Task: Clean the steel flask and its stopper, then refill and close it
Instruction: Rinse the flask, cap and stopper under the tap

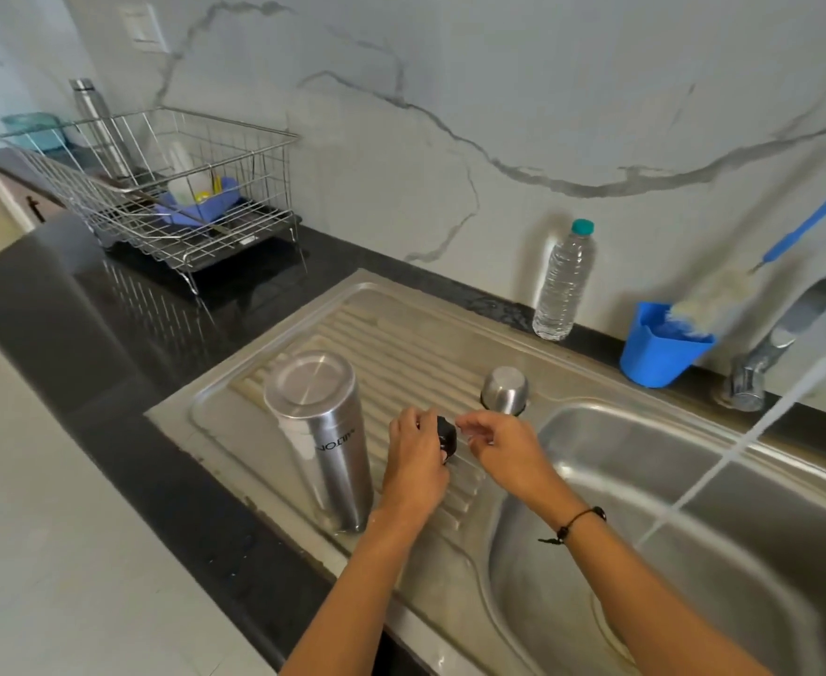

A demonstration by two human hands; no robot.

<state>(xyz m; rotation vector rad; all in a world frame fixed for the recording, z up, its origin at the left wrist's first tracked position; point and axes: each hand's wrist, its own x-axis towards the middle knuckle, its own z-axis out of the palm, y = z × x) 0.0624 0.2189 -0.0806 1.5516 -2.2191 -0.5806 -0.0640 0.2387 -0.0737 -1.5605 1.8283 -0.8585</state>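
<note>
The steel flask [320, 436] stands upside down on the ribbed drainboard [401, 344] of the sink, its base facing up. Right of it, my left hand [415, 461] grips the black stopper [447, 434] above the drainboard. My right hand [496, 444] hovers just right of the stopper with fingers loosely curled, and I cannot tell whether it touches it. The flask's steel cap [504, 390] sits upside down on the drainboard behind my hands.
Water runs from the tap [801, 309] into the sink basin [669, 505] at right. A blue cup [657, 353] with a bottle brush [713, 297] and a clear plastic water bottle [564, 280] stand at the back. A wire dish rack [167, 187] sits far left.
</note>
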